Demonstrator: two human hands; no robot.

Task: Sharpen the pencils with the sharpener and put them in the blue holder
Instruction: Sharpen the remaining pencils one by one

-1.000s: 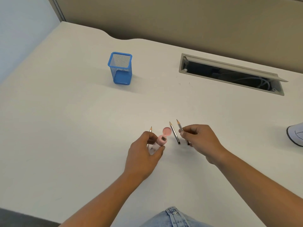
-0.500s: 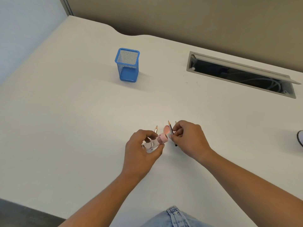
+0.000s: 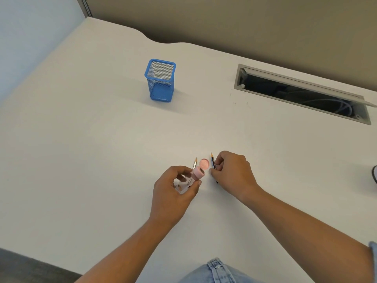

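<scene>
My left hand (image 3: 175, 188) holds a pink sharpener (image 3: 196, 173) with a clear body; its round lid (image 3: 204, 163) is flipped open. A pencil (image 3: 194, 163) lies on the desk just behind that hand, its tip pointing away from me. My right hand (image 3: 234, 172) pinches a dark pencil (image 3: 212, 161) between thumb and forefinger, tip pointing away, right of the sharpener. The tip of another pencil (image 3: 220, 152) just shows behind the right hand. The blue mesh holder (image 3: 160, 80) stands upright at the far left of the desk, with nothing seen inside.
The white desk (image 3: 102, 150) has an open cable slot (image 3: 302, 93) with wires at the back right. Part of a white object (image 3: 374, 174) shows at the right edge. A beige partition runs along the back. Denim shows at the bottom edge.
My right hand has shifted left from the right-hand pencil and closed on the middle pencil next to the sharpener. My left hand has lifted the sharpener slightly. The camera has tilted.
</scene>
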